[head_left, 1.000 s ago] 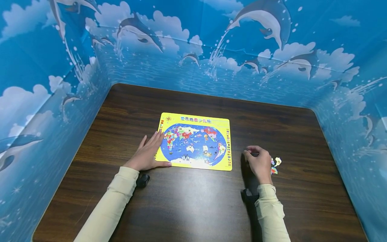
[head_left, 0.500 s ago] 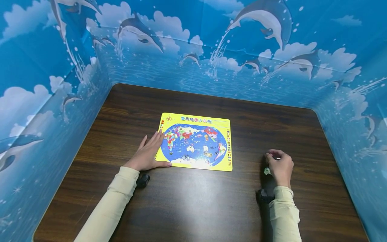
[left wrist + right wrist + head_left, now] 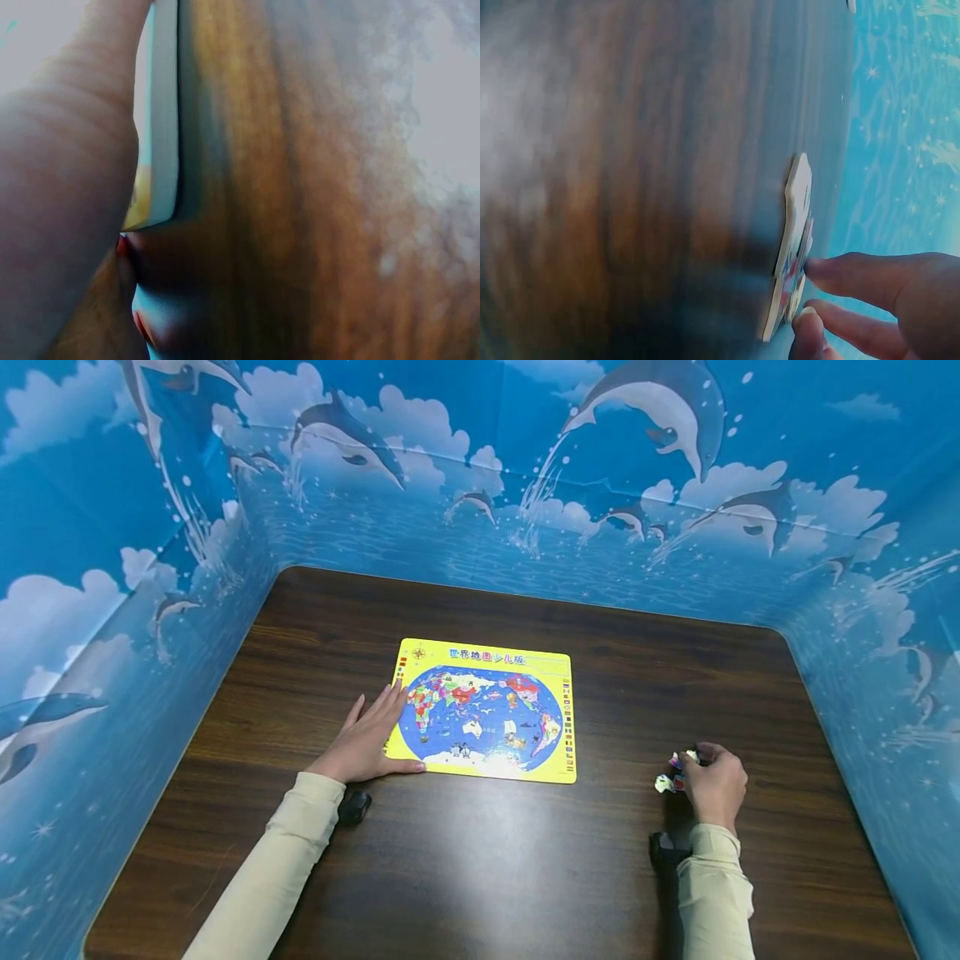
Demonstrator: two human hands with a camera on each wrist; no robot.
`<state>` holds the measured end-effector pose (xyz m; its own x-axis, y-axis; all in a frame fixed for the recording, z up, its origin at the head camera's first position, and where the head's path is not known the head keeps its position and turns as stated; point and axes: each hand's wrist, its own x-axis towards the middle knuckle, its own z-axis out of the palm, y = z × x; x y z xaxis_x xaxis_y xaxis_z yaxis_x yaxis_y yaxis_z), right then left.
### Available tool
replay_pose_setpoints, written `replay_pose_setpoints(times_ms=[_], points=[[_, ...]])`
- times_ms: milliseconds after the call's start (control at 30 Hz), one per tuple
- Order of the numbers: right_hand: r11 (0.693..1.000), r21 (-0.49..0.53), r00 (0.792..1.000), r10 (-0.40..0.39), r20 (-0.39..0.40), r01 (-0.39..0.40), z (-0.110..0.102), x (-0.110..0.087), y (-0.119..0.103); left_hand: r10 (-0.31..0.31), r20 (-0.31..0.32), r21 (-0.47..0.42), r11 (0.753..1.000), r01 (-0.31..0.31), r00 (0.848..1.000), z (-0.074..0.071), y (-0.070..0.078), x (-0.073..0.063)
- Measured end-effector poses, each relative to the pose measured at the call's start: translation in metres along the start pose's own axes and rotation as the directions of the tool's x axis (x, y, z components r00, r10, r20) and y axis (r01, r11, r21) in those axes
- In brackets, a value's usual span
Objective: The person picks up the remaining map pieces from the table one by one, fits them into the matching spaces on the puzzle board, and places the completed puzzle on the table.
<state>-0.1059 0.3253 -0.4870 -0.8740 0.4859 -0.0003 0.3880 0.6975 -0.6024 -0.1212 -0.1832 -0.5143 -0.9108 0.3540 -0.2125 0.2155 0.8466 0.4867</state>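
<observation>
A yellow-bordered world map puzzle board with a blue oval sea lies flat on the table. My left hand rests on its left side, fingers spread over the edge and thumb along the near corner. In the left wrist view, the board's edge shows beside that hand. Off to the right, a white piece and a few other colourful flat puzzle pieces lie close together. My right hand is over them. In the right wrist view, its fingertips are right at the overlapping pieces, finger and thumb apart.
Dark wood-grain table carries everything. A blue cloth printed with dolphins and clouds stands round its back and sides. Black devices sit at both wrists, one beneath the left sleeve.
My right hand has moved right, from beside the board to the pieces, uncovering the white one. The left hand and the board have stayed put.
</observation>
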Motion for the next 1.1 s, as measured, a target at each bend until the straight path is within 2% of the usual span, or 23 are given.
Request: replay_pose_setpoints(times_ms=[267, 500, 1100], points=[[0.999, -0.049, 1.000, 0.004, 0.011, -0.003, -0.0029, -0.0026, -0.0011, -0.005, 0.003, -0.002, 1.000, 0.005, 1.000, -0.0008, -0.0003, -0.0006], [0.999, -0.038, 0.999, 0.019, 0.026, -0.018, -0.0034, -0.0011, -0.0026, -0.019, 0.020, 0.017, 1.000, 0.018, 1.000, 0.0015, -0.0026, 0.0017], [1.000, -0.005, 0.999, 0.023, 0.045, -0.023, -0.0031, 0.0031, -0.0016, -0.012, 0.003, -0.004, 1.000, 0.012, 1.000, 0.0011, -0.0011, 0.0010]])
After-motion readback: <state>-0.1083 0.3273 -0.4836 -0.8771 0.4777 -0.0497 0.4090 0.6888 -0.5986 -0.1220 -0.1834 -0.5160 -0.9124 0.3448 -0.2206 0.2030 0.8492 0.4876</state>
